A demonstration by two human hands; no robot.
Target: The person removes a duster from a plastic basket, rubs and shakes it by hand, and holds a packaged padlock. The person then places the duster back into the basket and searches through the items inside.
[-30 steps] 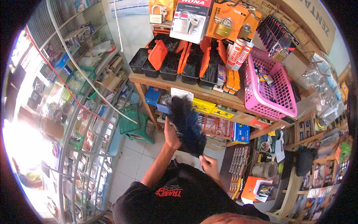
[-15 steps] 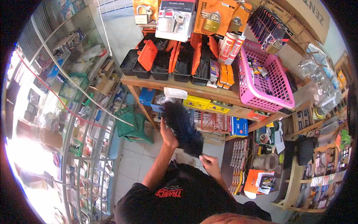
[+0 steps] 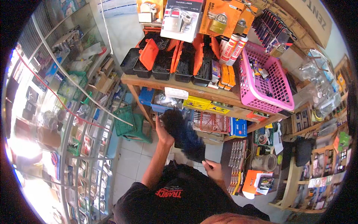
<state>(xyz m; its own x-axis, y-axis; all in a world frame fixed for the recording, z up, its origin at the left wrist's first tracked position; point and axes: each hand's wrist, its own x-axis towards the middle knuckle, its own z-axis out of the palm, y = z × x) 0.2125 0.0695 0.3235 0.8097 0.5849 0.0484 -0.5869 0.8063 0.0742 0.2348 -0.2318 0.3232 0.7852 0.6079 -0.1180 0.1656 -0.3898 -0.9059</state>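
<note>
Your right grip (image 3: 213, 170) pinched the near end of a fluffy, elongated black duster (image 3: 185, 133), which slanted away leftward; your left grip (image 3: 164, 133) touched its side, finger closure hidden.

Left forearm (image 3: 156, 166): bared below the sleeve and angled up from the elbow, aimed between twelve and one o'clock.
Left wrist (image 3: 165, 145): bent, so that the hand is turned off the forearm's line.
Left hand (image 3: 164, 133): raised higher than the right and pointed toward eleven o'clock; one digit is seen stretched out, the other fingers being mostly hidden.
Right forearm (image 3: 220, 182): only a short length is shown, slanted toward eleven o'clock.
Right hand (image 3: 214, 171): held close before the torso (image 3: 194, 201) with fingers curled into a grip, placed at four o'clock from the left hand.
</note>
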